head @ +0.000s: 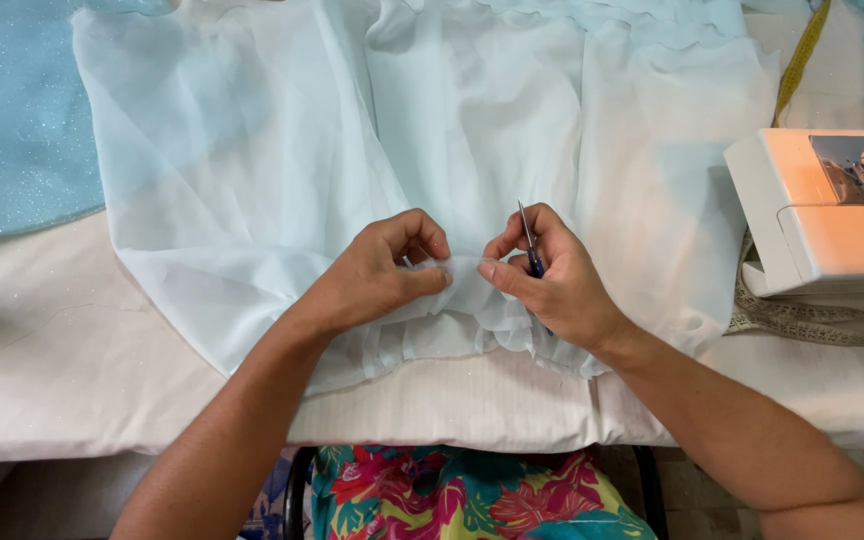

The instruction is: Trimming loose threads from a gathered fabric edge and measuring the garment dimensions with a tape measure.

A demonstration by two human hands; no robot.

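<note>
A sheer pale blue fabric (472, 130) lies spread over the table, with a gathered edge near me. My left hand (377, 275) pinches that gathered edge between thumb and fingers. My right hand (552, 280) pinches the same edge just to the right and also holds a small metal-tipped tool with a blue handle (529, 243), its point sticking upward. The two hands are almost touching at the fabric fold.
A white sewing machine (822, 210) stands at the right. A measuring tape (812, 322) lies curled under it and another yellow strip (800, 60) runs at the upper right. Glittery blue cloth (12, 110) covers the upper left. The table's cream cover (62, 370) ends at the front edge.
</note>
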